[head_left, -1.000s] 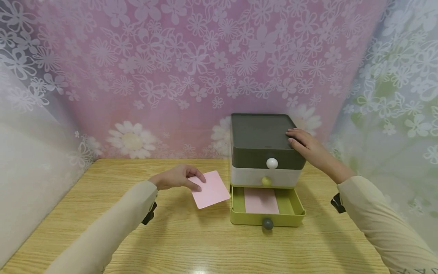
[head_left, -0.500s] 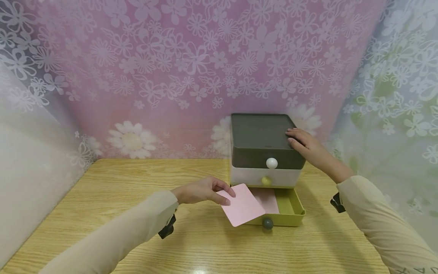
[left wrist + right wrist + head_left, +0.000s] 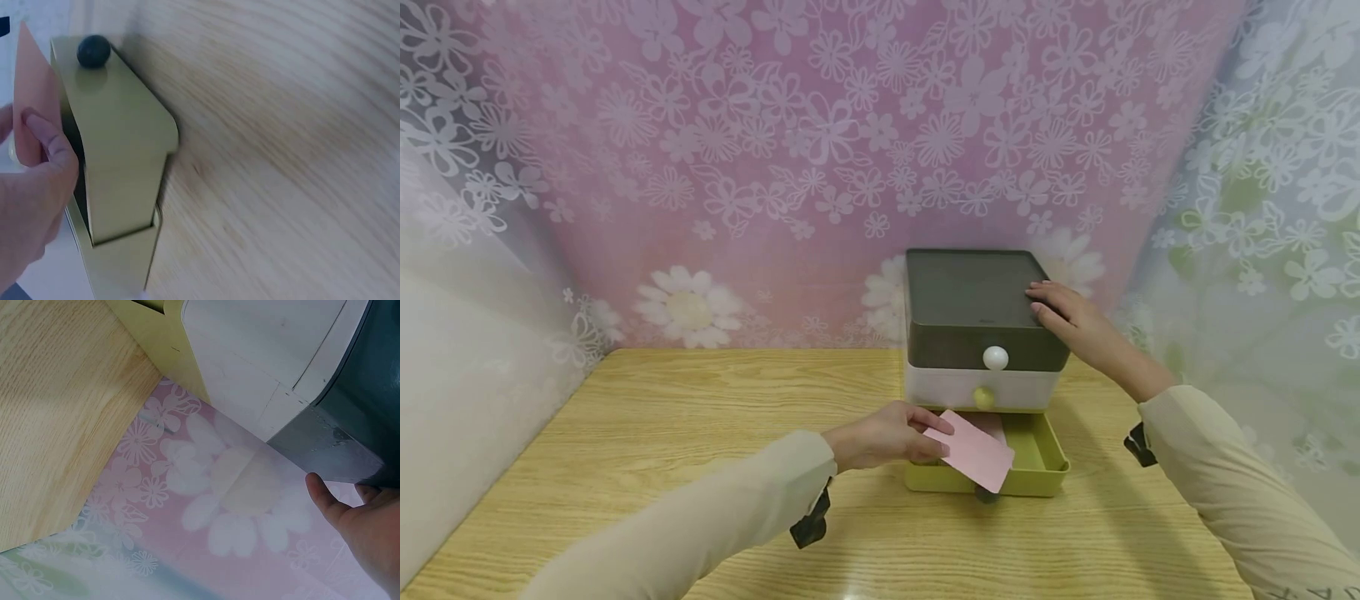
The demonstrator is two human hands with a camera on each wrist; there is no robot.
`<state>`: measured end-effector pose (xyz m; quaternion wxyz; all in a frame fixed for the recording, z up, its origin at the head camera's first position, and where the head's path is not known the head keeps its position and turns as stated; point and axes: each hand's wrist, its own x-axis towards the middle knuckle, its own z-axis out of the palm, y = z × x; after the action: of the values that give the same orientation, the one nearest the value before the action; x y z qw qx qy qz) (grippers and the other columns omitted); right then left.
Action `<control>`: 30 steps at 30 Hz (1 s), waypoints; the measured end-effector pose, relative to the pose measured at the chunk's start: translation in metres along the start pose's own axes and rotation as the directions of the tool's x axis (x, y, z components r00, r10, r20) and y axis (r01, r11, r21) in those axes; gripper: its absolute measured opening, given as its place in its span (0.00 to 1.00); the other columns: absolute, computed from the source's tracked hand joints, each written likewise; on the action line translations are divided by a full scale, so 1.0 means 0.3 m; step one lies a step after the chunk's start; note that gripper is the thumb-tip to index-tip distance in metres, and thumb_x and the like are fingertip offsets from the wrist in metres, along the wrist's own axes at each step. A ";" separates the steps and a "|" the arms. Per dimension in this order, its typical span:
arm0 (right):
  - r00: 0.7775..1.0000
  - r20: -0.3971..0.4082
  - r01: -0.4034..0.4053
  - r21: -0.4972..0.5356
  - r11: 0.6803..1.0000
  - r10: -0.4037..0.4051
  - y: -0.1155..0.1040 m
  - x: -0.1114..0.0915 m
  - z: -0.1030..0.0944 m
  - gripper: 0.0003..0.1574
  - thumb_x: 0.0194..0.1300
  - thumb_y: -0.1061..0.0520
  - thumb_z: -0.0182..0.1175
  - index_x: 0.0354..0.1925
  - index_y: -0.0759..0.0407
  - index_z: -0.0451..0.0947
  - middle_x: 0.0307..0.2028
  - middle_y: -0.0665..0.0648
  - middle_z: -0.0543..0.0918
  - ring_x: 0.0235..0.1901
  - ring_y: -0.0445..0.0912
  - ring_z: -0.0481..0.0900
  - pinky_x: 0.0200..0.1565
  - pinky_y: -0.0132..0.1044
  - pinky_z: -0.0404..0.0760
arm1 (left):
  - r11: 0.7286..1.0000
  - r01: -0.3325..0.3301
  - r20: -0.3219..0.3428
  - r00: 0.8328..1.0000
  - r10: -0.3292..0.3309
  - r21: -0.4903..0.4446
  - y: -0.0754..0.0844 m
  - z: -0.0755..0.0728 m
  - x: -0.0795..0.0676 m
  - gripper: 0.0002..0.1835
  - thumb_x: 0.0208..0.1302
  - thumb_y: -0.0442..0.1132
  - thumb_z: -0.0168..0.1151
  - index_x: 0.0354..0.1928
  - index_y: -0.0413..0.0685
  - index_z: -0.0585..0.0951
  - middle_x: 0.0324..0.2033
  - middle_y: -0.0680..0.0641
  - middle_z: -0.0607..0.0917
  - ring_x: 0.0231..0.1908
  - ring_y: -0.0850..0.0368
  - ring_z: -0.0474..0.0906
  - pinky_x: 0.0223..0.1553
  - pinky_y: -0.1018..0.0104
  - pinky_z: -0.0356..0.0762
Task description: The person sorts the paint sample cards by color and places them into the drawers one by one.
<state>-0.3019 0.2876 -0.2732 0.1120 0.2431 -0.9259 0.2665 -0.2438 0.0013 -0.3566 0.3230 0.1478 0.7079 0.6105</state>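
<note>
My left hand (image 3: 887, 435) pinches a pink square card (image 3: 977, 451) between thumb and fingers, tilted over the pulled-out green bottom drawer (image 3: 1037, 482). Inside that drawer lies another pink card (image 3: 990, 426), partly covered by the held one. In the left wrist view the thumb presses flat on the card (image 3: 39, 94) beside the drawer's front with its dark round knob (image 3: 94, 51). My right hand (image 3: 1078, 325) rests on the right edge of the dark grey top (image 3: 977, 287) of the drawer unit, fingers lying loosely over it.
The unit's dark grey upper drawer has a white knob (image 3: 996, 358), and the white middle drawer (image 3: 940, 387) has a yellow-green knob (image 3: 984, 397); both are closed. It stands on a wooden table (image 3: 760, 517) before a pink flowered curtain (image 3: 790, 167).
My left hand has carried the pink card rightward from beside the unit to over the green drawer, tilting it more. The right hand has stayed on the top.
</note>
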 end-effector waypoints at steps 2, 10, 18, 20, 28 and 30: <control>1.000 -0.003 0.003 0.002 1.000 -0.003 -0.001 0.000 0.000 0.30 0.71 0.49 0.41 0.63 0.67 0.61 0.66 0.69 0.57 0.67 0.65 0.48 0.62 0.64 0.49 | 1.000 0.009 -0.023 1.000 -0.009 -0.003 0.001 0.013 0.006 0.17 0.57 0.28 0.60 0.50 0.36 0.76 0.35 0.45 0.80 0.33 0.61 0.78 0.48 0.60 0.77; 1.000 -0.004 0.001 0.006 1.000 -0.001 0.000 -0.001 0.001 0.30 0.71 0.49 0.41 0.63 0.67 0.61 0.66 0.69 0.57 0.67 0.65 0.48 0.62 0.64 0.48 | 1.000 0.021 -0.156 0.987 -0.022 -0.010 -0.016 0.059 0.050 0.18 0.56 0.26 0.59 0.50 0.34 0.75 0.36 0.44 0.77 0.32 0.60 0.76 0.42 0.65 0.77; 1.000 -0.005 0.003 -0.006 1.000 -0.003 0.000 0.003 0.004 0.30 0.71 0.49 0.41 0.63 0.67 0.61 0.66 0.69 0.57 0.67 0.65 0.48 0.62 0.64 0.49 | 0.998 0.011 -0.276 0.961 0.005 0.058 -0.047 0.096 0.108 0.19 0.52 0.24 0.59 0.49 0.36 0.76 0.30 0.48 0.73 0.25 0.60 0.66 0.28 0.72 0.67; 1.000 -0.004 0.003 -0.007 1.000 -0.003 0.000 0.003 0.004 0.30 0.71 0.49 0.41 0.63 0.67 0.61 0.66 0.69 0.57 0.67 0.64 0.48 0.62 0.64 0.49 | 0.999 0.001 -0.287 0.958 0.014 0.054 -0.049 0.106 0.114 0.19 0.51 0.22 0.59 0.48 0.35 0.76 0.33 0.46 0.73 0.26 0.59 0.66 0.28 0.72 0.67; 1.000 -0.012 0.015 -0.007 1.000 -0.015 0.006 0.004 0.006 0.30 0.71 0.50 0.41 0.62 0.68 0.61 0.65 0.70 0.58 0.67 0.65 0.49 0.61 0.64 0.49 | 0.998 0.008 -0.252 0.968 0.007 0.058 -0.043 0.121 0.122 0.21 0.51 0.21 0.58 0.51 0.31 0.73 0.47 0.38 0.74 0.30 0.59 0.72 0.32 0.70 0.75; 1.000 -0.013 0.018 -0.004 1.000 -0.018 0.006 0.004 0.006 0.30 0.71 0.50 0.41 0.62 0.68 0.61 0.65 0.70 0.58 0.67 0.65 0.49 0.61 0.64 0.49 | 0.998 0.011 -0.234 0.972 0.002 0.055 -0.041 0.121 0.125 0.22 0.52 0.21 0.57 0.52 0.29 0.72 0.51 0.37 0.73 0.33 0.58 0.74 0.35 0.67 0.78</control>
<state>-0.3041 0.2874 -0.2750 0.1210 0.2494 -0.9235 0.2653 -0.2464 0.0492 -0.3805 0.2346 0.0825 0.7580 0.6030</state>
